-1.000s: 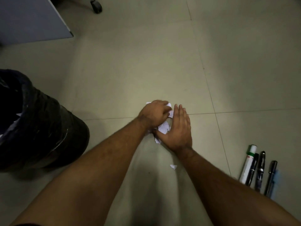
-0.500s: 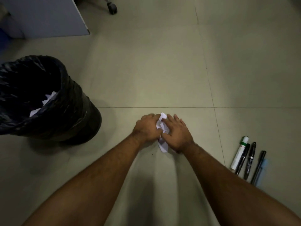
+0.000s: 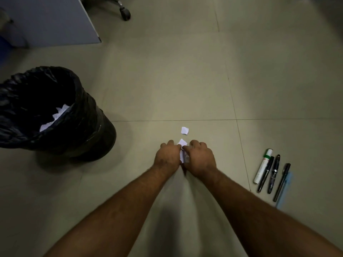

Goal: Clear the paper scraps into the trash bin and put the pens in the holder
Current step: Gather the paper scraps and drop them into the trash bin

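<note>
My left hand and my right hand are pressed together low over the tiled floor, fingers curled round a bunch of white paper scraps that shows between them. One loose white scrap lies on the floor just beyond my fingers. A trash bin with a black liner stands to the left, with white paper inside it. At the right, a white marker with a green band, three dark pens and a pale blue pen lie side by side on the floor. No pen holder is in view.
A grey panel stands at the upper left, with a chair caster beside it. Tile joints cross the floor beyond my hands.
My hands have closed together round the scraps and drawn back toward me. One scrap now lies free on the floor ahead. The view has shifted, showing more of the bin.
</note>
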`<state>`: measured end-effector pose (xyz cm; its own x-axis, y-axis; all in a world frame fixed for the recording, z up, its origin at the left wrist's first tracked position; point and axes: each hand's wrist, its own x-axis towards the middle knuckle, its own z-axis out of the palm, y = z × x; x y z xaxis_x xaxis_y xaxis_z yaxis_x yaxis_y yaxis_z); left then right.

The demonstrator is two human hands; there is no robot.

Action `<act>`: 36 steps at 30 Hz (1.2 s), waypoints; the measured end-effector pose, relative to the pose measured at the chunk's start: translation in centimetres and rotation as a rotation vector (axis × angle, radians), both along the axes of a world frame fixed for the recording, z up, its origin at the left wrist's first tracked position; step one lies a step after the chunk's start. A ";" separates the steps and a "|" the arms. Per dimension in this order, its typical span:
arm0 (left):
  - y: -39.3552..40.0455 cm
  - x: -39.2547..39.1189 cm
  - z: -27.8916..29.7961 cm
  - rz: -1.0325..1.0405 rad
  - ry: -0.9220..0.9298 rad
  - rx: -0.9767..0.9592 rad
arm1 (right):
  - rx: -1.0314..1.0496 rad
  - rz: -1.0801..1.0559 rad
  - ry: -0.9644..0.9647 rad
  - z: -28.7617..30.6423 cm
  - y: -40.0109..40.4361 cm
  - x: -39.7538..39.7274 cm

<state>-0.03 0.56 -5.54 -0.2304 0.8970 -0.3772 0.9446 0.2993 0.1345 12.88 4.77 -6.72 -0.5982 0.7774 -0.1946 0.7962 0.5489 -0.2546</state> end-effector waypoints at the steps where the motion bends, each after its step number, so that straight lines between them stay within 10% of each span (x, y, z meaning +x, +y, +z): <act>1: -0.2 0.5 0.3 0.009 0.009 0.024 | -0.005 -0.010 0.009 0.2 -0.1 -0.1; 22: 0.0 -3.9 8.8 0.766 -0.391 0.319 | -0.531 -0.778 0.724 6.2 0.0 -5.7; 36: -4.6 -21.5 29.0 0.871 -0.048 0.646 | -0.554 -0.406 1.005 24.8 -2.4 -26.5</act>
<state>-21.52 -4.05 23.43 -0.8818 0.4644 0.0816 0.4312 0.7241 0.5384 -13.65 2.35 18.12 -0.4059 0.9016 -0.1496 0.1976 -0.0732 -0.9775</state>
